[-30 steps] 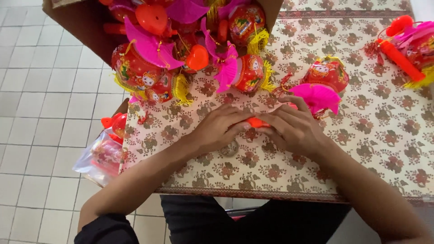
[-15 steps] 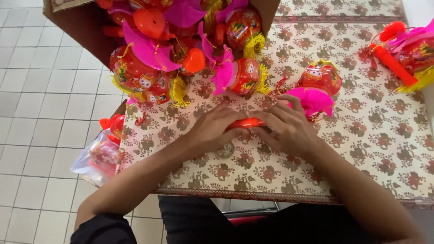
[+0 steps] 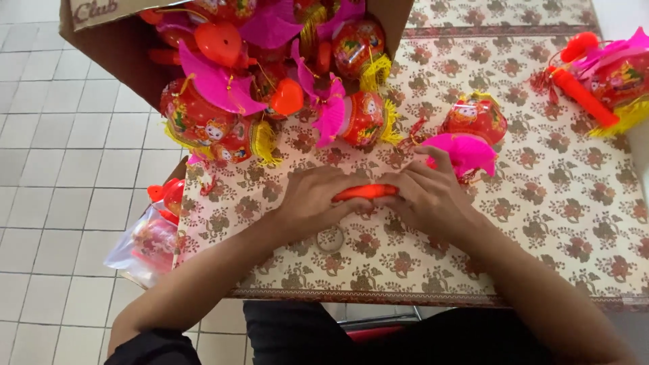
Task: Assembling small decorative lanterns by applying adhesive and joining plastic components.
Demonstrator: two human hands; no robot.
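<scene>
At the near middle of the table [image 3: 541, 223], on the flowered cloth, both hands meet over one thin orange-red stick [image 3: 366, 192]. Left hand [image 3: 312, 201]: fingers curled, tips pinching the stick's left end, heel of the hand resting on the cloth. Right hand [image 3: 427, 197]: fingers bent over the stick's right end, closed on it from above. The stick lies roughly level between the two grips and low to the cloth; whether it touches the surface cannot be told. Holding both ends at once steadies so thin a piece, judged from the pose.

Just beyond the right hand lies a red lantern [image 3: 475, 118] with a pink paper fan-shaped part [image 3: 466, 152] in front of it; the right forefinger reaches to the pink part's edge. Contact there cannot be confirmed.

A cardboard box [image 3: 118, 51] lies tipped at the far left corner, its mouth toward the hands, so the lanterns [image 3: 223, 101] spill onto the cloth, well apart from the hands. A second bunch of lanterns [image 3: 608, 74] sits at the far right. A clear bag of red parts [image 3: 152, 240] hangs by the table's left edge. A small clear ring [image 3: 330, 238] lies on the cloth under the left wrist.
</scene>
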